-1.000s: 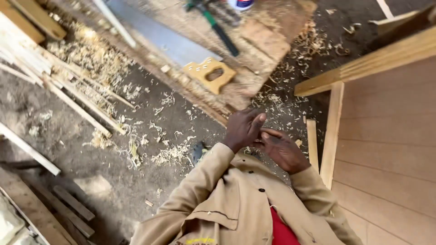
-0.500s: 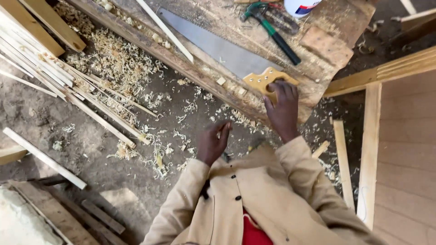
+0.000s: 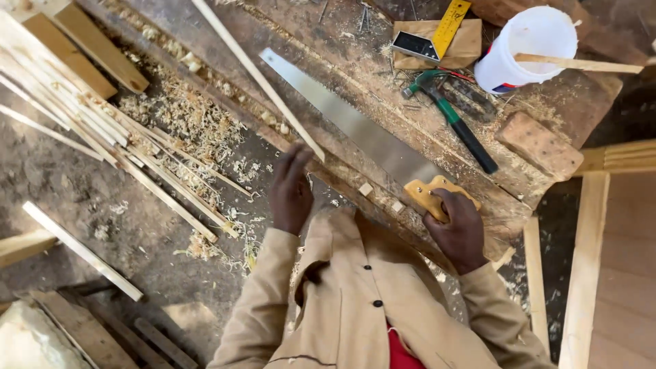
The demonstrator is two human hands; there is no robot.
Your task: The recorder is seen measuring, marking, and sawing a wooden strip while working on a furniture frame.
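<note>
wooden saw handle [image 3: 437,197] gripped by right hand [image 3: 456,229], steel blade flat on rough worktop [image 3: 547,205]; left hand [image 3: 290,191] open, empty, by thin slat [image 3: 256,72].

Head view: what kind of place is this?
Most likely a carpentry workshop. A handsaw lies on a rough wooden workbench, its handle under the right hand; a hammer lies nearby, and wood shavings litter the ground.
</note>
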